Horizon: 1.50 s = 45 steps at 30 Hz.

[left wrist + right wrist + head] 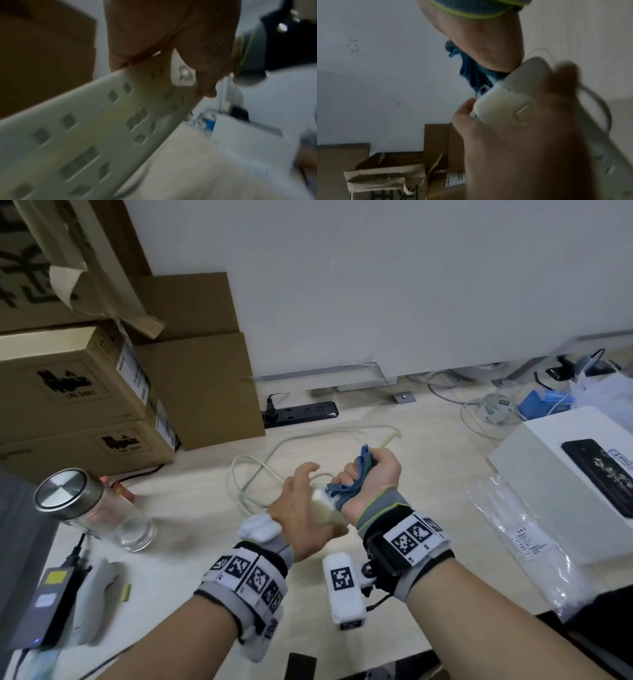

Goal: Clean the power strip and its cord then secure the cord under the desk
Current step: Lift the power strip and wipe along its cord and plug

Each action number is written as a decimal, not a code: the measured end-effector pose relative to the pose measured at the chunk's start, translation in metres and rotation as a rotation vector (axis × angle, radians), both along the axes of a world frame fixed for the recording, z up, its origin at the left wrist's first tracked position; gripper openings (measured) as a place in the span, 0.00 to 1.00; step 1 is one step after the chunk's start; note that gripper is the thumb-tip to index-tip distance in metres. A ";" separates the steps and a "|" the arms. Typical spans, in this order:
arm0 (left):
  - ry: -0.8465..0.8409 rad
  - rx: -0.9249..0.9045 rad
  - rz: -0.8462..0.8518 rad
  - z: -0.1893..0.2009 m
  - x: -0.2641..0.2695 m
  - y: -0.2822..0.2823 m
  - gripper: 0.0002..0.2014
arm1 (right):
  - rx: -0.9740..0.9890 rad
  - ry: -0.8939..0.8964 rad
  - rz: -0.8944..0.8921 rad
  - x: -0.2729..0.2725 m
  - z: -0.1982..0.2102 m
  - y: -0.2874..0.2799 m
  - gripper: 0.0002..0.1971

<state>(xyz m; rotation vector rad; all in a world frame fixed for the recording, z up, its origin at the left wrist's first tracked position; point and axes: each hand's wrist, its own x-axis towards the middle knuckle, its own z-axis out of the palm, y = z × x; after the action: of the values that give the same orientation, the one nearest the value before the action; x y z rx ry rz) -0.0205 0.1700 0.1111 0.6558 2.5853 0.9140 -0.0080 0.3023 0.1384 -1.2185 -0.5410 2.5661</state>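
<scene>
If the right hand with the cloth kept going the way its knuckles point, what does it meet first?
Likely the pale cord looping on the floor just beyond the right hand, which grips the blue cloth. Past that the floor looks free up to the metal desk foot, though depth is unclear.

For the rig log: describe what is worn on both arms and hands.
Both forearms are bare, no sleeves, no gloves. The left hand has a grey wrist wrap with black-and-white square code tags and a white padded unit. The right hand has a grey, lime-edged band, similar tags, a white tagged block and a thin black cable.
</scene>
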 end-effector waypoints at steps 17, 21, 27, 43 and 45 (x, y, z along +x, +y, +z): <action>0.038 -0.020 -0.233 -0.017 -0.012 -0.004 0.16 | 0.052 -0.151 0.029 -0.011 -0.004 0.046 0.20; 0.006 0.011 -0.107 -0.014 -0.015 0.004 0.16 | -0.038 0.100 0.041 -0.012 -0.004 0.044 0.22; 0.083 -0.029 -0.146 -0.020 -0.011 0.024 0.13 | 0.284 -0.261 0.055 -0.023 -0.008 0.002 0.13; 0.028 -0.097 -0.347 -0.019 -0.008 -0.019 0.18 | 0.101 -0.244 -0.054 -0.002 -0.019 0.079 0.18; 0.008 -0.057 -0.290 -0.026 -0.006 -0.023 0.21 | 0.066 -0.216 -0.046 0.002 -0.019 0.073 0.18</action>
<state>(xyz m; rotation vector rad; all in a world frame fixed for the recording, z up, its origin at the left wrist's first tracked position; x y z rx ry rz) -0.0260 0.1472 0.0847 0.9868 2.4273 0.7426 -0.0056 0.3748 0.1191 -1.4761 -0.6280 2.3736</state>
